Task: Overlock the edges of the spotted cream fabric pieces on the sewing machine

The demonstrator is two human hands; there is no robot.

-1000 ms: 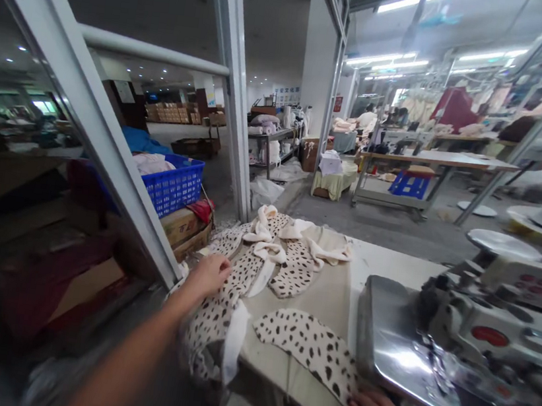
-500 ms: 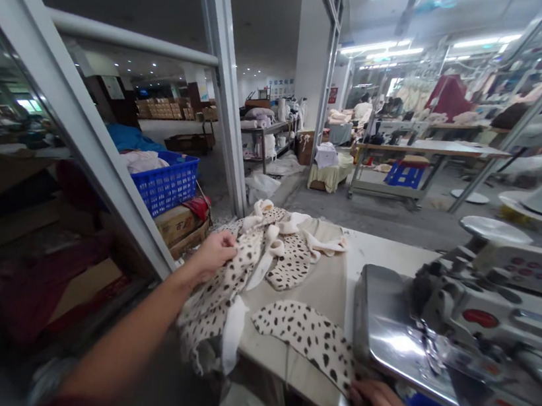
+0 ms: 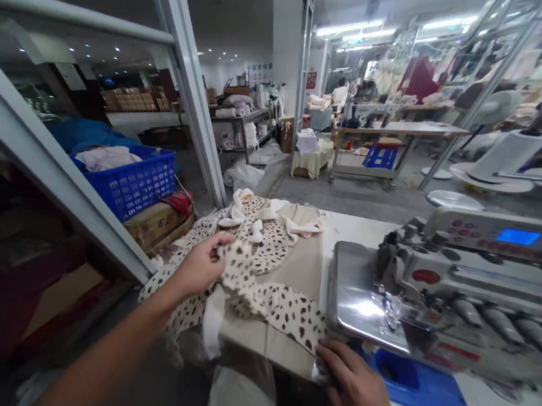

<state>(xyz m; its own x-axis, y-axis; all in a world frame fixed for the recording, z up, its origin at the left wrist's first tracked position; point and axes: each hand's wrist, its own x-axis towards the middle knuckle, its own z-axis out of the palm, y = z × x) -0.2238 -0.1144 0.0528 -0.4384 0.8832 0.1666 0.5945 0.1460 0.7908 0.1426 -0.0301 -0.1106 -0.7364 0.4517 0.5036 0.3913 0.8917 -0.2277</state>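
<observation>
At the far left a blue basket with cloth in it stands beyond the slanted metal frame, well apart from your hands. Next comes your left hand, thumb and forefinger pinching the edge of a spotted cloth at the near side of the heap of spotted and cream pieces. From that pinch the cloth hangs toward you and to the right, its lower end meeting the left end of a flat spotted strip. The strip lies on the near edge of the tabletop, its long axis slanting from upper left down to your right hand. That hand is the nearer one to it: your fingertips touch its right end, though whether they clasp it or merely press it you cannot tell from this view. So the strip lies between your two hands, left of the right one's fingers. Farther right, just beyond the strip, sits the sewing machine, its shiny metal plate facing the strip's right end.
</observation>
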